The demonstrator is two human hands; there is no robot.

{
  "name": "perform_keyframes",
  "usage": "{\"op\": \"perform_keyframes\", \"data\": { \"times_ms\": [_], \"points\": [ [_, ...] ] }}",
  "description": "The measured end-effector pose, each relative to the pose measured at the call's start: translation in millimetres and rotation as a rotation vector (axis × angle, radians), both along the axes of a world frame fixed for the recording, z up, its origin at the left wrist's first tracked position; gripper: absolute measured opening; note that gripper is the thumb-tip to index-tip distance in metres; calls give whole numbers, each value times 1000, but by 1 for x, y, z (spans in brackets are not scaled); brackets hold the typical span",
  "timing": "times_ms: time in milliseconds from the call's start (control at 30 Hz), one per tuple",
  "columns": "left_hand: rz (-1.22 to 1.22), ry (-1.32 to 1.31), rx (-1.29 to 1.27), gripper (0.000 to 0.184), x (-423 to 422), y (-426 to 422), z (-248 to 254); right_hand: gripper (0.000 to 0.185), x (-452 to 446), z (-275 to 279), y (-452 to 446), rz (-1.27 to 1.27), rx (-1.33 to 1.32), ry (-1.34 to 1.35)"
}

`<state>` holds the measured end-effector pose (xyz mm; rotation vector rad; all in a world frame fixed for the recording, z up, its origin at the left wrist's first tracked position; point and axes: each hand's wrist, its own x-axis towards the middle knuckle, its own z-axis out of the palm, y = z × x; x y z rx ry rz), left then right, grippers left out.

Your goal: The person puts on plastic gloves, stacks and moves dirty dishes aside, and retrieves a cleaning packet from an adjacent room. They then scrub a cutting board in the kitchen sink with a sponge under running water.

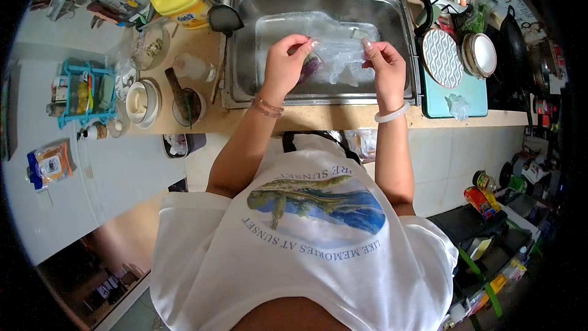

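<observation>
- While your left hand (285, 62) pinches one side of the plastic bag (340, 55), thumb to fingers, your right hand (387, 70) pinches the other.
- It looks clear, thin and crumpled.
- It hangs over the sink (288, 3), toward the front edge.

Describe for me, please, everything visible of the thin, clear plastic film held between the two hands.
The thin, clear plastic film looks soft and crinkled, with pale highlights and loose folds. It spans the gap between the bare left hand and bare right hand, both pinching it, above the grey metal sink. Whether it is a bag cannot be told.
</observation>
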<state>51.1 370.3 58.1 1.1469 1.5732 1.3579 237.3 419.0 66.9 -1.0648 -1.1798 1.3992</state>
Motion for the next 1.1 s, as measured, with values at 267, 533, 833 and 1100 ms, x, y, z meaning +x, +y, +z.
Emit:
{"op": "perform_keyframes", "data": {
  "times_ms": [267, 533, 833, 1100],
  "points": [
    [33, -47, -50, 16, -14, 10, -17, 14, -14, -1, 15, 43, 21, -152],
    [-28, 254, 414, 32, 12, -4, 19, 12, -29, -3, 33, 256, 116, -251],
    [-119, 618, 447, 21, 2, 25, 2, 17, -27, 8, 33, 309, 203, -407],
    [-118, 752, 597, 10, -1, 34, 11, 13, -23, 6, 32, 147, 189, -375]
  ]
}}
